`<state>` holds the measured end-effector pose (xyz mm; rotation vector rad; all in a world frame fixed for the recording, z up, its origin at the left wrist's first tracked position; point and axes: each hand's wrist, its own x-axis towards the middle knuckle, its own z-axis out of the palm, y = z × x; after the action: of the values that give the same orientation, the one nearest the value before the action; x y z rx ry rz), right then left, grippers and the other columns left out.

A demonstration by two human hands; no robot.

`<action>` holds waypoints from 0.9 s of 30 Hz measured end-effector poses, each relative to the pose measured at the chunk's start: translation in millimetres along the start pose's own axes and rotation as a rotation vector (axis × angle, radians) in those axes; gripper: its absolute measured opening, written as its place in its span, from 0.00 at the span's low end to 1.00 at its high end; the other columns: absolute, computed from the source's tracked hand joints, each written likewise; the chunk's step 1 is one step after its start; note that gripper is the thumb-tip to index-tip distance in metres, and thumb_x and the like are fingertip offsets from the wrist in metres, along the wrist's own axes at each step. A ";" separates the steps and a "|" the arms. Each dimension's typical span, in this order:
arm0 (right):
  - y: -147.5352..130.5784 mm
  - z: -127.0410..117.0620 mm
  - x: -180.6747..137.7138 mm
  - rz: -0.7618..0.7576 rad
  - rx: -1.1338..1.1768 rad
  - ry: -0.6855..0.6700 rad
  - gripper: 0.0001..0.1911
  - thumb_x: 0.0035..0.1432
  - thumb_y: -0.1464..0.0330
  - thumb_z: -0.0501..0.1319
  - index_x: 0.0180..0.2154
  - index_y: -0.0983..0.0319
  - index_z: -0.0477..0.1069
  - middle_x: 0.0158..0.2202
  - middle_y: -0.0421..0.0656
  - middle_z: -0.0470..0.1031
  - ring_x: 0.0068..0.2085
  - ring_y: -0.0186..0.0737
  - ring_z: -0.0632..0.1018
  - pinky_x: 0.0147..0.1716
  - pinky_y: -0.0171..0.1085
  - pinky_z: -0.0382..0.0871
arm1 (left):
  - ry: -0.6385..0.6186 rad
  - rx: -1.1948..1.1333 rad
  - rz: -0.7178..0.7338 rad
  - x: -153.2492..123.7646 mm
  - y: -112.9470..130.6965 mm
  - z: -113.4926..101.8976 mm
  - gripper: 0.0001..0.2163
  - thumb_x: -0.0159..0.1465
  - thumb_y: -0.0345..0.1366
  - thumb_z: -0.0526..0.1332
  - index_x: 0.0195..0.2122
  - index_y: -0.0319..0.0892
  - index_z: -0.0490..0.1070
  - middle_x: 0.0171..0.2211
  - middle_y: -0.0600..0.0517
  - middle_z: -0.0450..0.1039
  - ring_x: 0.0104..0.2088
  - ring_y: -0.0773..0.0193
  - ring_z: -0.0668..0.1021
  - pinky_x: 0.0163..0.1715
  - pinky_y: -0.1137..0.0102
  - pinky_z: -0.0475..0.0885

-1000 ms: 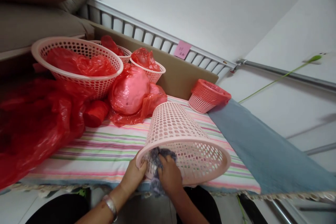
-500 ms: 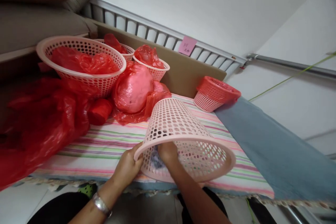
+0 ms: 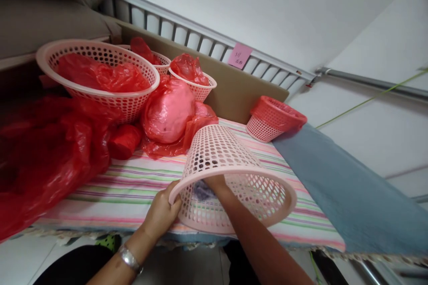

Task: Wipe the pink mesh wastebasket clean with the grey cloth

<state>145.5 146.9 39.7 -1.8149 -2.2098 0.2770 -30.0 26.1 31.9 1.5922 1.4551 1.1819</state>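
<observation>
A pale pink perforated plastic basket point(image 3: 227, 147) lies on its side, its wide mouth facing me. My left hand point(image 3: 165, 209) is closed on the left part of its rim, thumb inside the mouth. Inside the basket is my right hand point(image 3: 214, 181), pressing a greyish-purple cloth point(image 3: 203, 190) to the left inner wall. The right fingers are mostly hidden behind the basket's wall. Beneath the basket lies a striped cloth point(image 3: 133, 187).
On the left are a large pink basket point(image 3: 100, 94) with red plastic in it, a red plastic bag point(image 3: 60, 156) and a pink bundle in red plastic point(image 3: 170, 111). A smaller basket lined with red plastic point(image 3: 274, 118) stands at back right. A metal railing point(image 3: 187, 38) runs behind.
My right hand and the cloth have moved deeper into the basket. The basket's mouth has shifted slightly up and left. My left hand keeps its hold on the rim.
</observation>
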 end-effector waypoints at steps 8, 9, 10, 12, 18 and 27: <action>-3.7 17.3 -142.0 -0.084 -0.111 -0.197 0.27 0.49 0.70 0.56 0.53 0.57 0.67 0.53 0.47 0.68 0.52 0.45 0.70 0.52 0.38 0.61 | 0.004 0.024 0.030 0.6 4.9 -4.3 0.17 0.57 0.27 0.52 0.46 0.39 0.71 0.34 0.50 0.79 0.34 0.59 0.79 0.35 0.71 0.69; -3.2 15.9 -149.4 -0.085 -0.106 -0.205 0.27 0.48 0.71 0.56 0.53 0.56 0.67 0.53 0.46 0.68 0.51 0.44 0.71 0.52 0.38 0.61 | 0.000 0.043 0.033 1.3 6.6 -6.8 0.17 0.57 0.27 0.52 0.46 0.39 0.71 0.34 0.49 0.79 0.34 0.59 0.79 0.35 0.71 0.69; -3.2 13.0 -152.0 -0.085 -0.103 -0.206 0.27 0.48 0.71 0.56 0.53 0.55 0.68 0.52 0.45 0.68 0.50 0.44 0.71 0.51 0.37 0.62 | 0.000 0.064 0.032 2.1 8.1 -10.1 0.17 0.57 0.27 0.52 0.46 0.39 0.71 0.34 0.49 0.79 0.34 0.59 0.79 0.35 0.70 0.69; -5.0 5.1 -144.6 -0.076 -0.101 -0.163 0.28 0.48 0.72 0.56 0.53 0.55 0.67 0.52 0.45 0.68 0.50 0.43 0.71 0.51 0.37 0.62 | 0.008 0.106 0.026 3.5 10.5 -18.5 0.17 0.57 0.28 0.52 0.46 0.39 0.71 0.34 0.48 0.79 0.34 0.58 0.79 0.34 0.70 0.69; -15.5 7.8 -87.8 -0.002 -0.189 0.039 0.28 0.50 0.73 0.54 0.55 0.58 0.66 0.46 0.47 0.71 0.47 0.45 0.72 0.47 0.38 0.64 | 0.030 0.173 0.029 -1.2 11.1 -36.1 0.18 0.58 0.30 0.51 0.49 0.40 0.69 0.36 0.47 0.79 0.36 0.55 0.79 0.36 0.66 0.69; -10.3 28.8 2.3 -0.022 -0.147 0.233 0.22 0.60 0.66 0.50 0.54 0.61 0.65 0.54 0.50 0.68 0.55 0.49 0.67 0.51 0.44 0.61 | -0.012 -0.120 -0.216 -12.0 -19.7 5.3 0.14 0.59 0.38 0.55 0.37 0.35 0.75 0.32 0.44 0.80 0.37 0.52 0.79 0.38 0.66 0.72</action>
<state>126.2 147.7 15.8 -1.7911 -2.1331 -0.1000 -32.1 17.9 9.8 1.3236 1.4782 1.1106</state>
